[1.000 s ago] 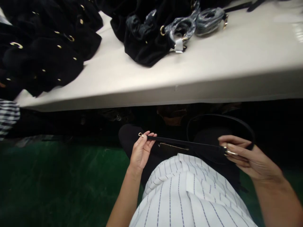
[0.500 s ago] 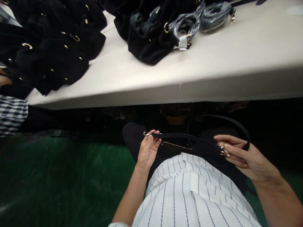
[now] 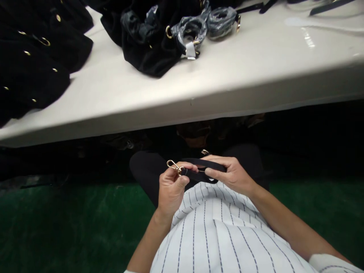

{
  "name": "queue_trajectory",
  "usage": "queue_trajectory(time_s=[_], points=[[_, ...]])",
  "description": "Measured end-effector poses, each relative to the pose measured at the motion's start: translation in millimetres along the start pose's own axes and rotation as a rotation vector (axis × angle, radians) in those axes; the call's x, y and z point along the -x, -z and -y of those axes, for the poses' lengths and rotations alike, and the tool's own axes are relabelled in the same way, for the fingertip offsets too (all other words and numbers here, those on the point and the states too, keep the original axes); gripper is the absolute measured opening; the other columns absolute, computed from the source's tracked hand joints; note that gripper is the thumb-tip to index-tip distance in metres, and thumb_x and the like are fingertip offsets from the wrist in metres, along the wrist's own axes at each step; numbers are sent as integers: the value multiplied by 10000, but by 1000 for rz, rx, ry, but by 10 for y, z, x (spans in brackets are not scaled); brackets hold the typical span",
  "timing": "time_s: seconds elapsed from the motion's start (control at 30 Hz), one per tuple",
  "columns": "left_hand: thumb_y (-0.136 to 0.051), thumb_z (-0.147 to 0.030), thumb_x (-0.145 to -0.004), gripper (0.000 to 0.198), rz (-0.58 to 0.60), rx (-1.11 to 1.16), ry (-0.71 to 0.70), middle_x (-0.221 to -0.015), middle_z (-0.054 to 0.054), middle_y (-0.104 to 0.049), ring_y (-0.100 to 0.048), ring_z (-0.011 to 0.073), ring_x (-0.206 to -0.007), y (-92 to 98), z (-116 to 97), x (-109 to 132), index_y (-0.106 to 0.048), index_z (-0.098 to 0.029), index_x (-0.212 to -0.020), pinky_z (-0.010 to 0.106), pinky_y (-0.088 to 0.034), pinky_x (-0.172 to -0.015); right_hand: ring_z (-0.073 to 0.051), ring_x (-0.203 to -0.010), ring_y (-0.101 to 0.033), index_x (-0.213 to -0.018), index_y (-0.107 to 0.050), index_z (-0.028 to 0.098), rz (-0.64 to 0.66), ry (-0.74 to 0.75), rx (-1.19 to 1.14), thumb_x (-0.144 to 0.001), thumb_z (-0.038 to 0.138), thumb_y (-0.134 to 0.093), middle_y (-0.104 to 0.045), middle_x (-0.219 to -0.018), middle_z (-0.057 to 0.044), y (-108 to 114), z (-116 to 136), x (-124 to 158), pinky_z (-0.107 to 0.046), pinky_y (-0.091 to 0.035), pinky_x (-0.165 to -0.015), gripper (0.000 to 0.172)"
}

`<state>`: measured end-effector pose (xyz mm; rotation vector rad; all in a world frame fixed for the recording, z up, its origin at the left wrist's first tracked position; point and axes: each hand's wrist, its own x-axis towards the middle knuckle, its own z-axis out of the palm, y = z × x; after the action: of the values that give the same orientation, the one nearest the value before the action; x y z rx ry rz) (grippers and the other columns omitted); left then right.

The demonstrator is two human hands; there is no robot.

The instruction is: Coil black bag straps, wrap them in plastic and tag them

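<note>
A narrow black bag strap [image 3: 212, 164] is looped between my two hands above my lap. My left hand [image 3: 172, 188] pinches its end just behind a gold-coloured snap hook [image 3: 172, 164], which sticks out to the upper left. Close beside it, my right hand [image 3: 231, 175] is closed round the folded part of the strap, its fingers pointing left. A small gold buckle [image 3: 204, 152] shows just beyond the right fingers. Part of the loop is hidden behind the fingers.
On the white table [image 3: 241, 68] ahead lie a black cloth bag [image 3: 153, 49], plastic-wrapped coiled straps [image 3: 191, 30], and more black bags with gold eyelets [image 3: 42, 64] at left. Loose black straps [image 3: 330, 7] lie at the far right. The table's front edge stands before my knees.
My right hand has come left, close to my left hand, and the stretched strap is now folded into a small loop. The view has shifted right; the checked sleeve at left is out of sight.
</note>
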<state>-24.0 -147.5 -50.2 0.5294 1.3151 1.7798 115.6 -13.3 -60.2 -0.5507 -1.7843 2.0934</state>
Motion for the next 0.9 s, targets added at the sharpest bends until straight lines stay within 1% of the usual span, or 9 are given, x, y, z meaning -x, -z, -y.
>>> queue_trajectory(time_s=[0.07,0.13,0.23,0.37,0.5,0.63,0.73,0.83,0.9], points=[[-780,-358,-756,227,-8,-117,-89,-966,55,-654,-611,176,-879,-23,-4,-1,-751,-210,-926,259,-508,-763,-222,-909,-667,-1010,-748,173,127,-99,-145,-872,433,-663,-726,-922,-71,-38,-7,16,-347,-526,-851,307],[-787,-361,-749,237,-10,-239,-142,-976,58,-615,-577,174,-882,-12,11,-2,-758,-209,-928,253,-487,-744,-185,-783,-651,-897,-751,152,156,-171,-199,-848,427,-690,-711,-787,-49,-72,-28,47,-296,-509,-758,286],[-787,-393,-742,267,5,-272,-107,-960,56,-574,-559,172,-850,25,58,3,-762,-217,-942,256,-480,-706,-129,-616,-567,-724,-715,145,63,-257,-209,-811,387,-730,-645,-636,-16,-141,-51,87,-252,-451,-623,258],[-783,-353,-747,237,50,-173,18,-976,52,-541,-584,150,-729,6,135,25,-759,-217,-940,271,-513,-619,-94,-515,-459,-664,-675,147,-33,-315,-277,-793,396,-730,-580,-568,5,-235,-36,106,-240,-373,-514,286],[-772,-331,-760,217,115,-80,100,-929,37,-541,-590,126,-614,-40,186,37,-745,-197,-928,294,-532,-576,-90,-512,-448,-613,-655,145,-43,-329,-280,-788,408,-732,-568,-561,6,-249,-2,104,-241,-364,-516,325],[-769,-345,-768,223,90,-18,136,-902,30,-566,-567,97,-582,-29,216,36,-736,-181,-916,291,-525,-613,-95,-532,-475,-656,-685,142,-14,-318,-296,-793,420,-734,-603,-587,0,-238,7,97,-242,-391,-548,314],[-726,-359,-813,205,60,55,198,-806,19,-606,-531,82,-551,-22,239,44,-729,-191,-931,249,-489,-575,-135,-630,-566,-748,-719,139,24,-323,-298,-815,448,-701,-672,-695,-35,-222,-10,81,-265,-447,-626,317],[-709,-335,-834,165,-17,77,210,-811,36,-658,-587,114,-669,7,245,37,-733,-191,-911,249,-514,-668,-178,-755,-622,-845,-742,143,84,-321,-191,-817,432,-689,-712,-836,-57,-130,-55,62,-289,-473,-703,294],[-726,-311,-822,144,-84,84,198,-860,45,-679,-621,132,-787,77,216,5,-739,-186,-891,254,-524,-773,-184,-738,-622,-883,-746,147,114,-368,-79,-797,417,-703,-710,-824,-49,-5,-100,57,-284,-464,-659,286]])
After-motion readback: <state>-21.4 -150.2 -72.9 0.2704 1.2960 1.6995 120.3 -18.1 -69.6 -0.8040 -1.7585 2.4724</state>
